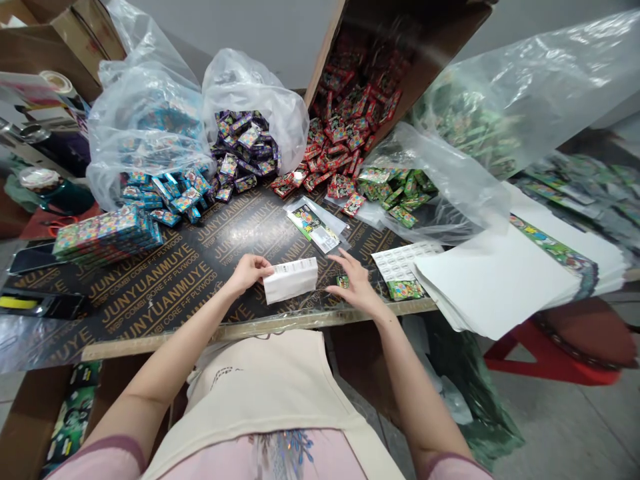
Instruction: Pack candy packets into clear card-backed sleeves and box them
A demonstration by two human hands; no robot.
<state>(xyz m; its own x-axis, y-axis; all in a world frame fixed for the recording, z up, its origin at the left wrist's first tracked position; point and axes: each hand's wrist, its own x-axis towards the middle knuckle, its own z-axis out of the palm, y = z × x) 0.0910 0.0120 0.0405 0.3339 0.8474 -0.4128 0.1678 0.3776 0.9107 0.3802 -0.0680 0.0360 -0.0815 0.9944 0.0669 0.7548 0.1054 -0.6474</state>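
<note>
My left hand [251,272] pinches the left end of a folded white card [291,283], which has a row of small print along its upper part. To the right of the card, my right hand [356,285] has its fingers spread. A small green packet [343,281] lies between its thumb and fingers, and whether they touch it I cannot tell. Just beyond both hands a flat colourful package [313,228] in a clear sleeve lies on the dark plywood tabletop [200,287].
Small boxes in blue [170,193], purple [245,153], red [345,143] and green [407,190] form piles at the back. Stacked boxes [105,237] stand at left. Sticker sheets [400,267] and large white sheets [465,273] lie at right, above a red stool [575,340].
</note>
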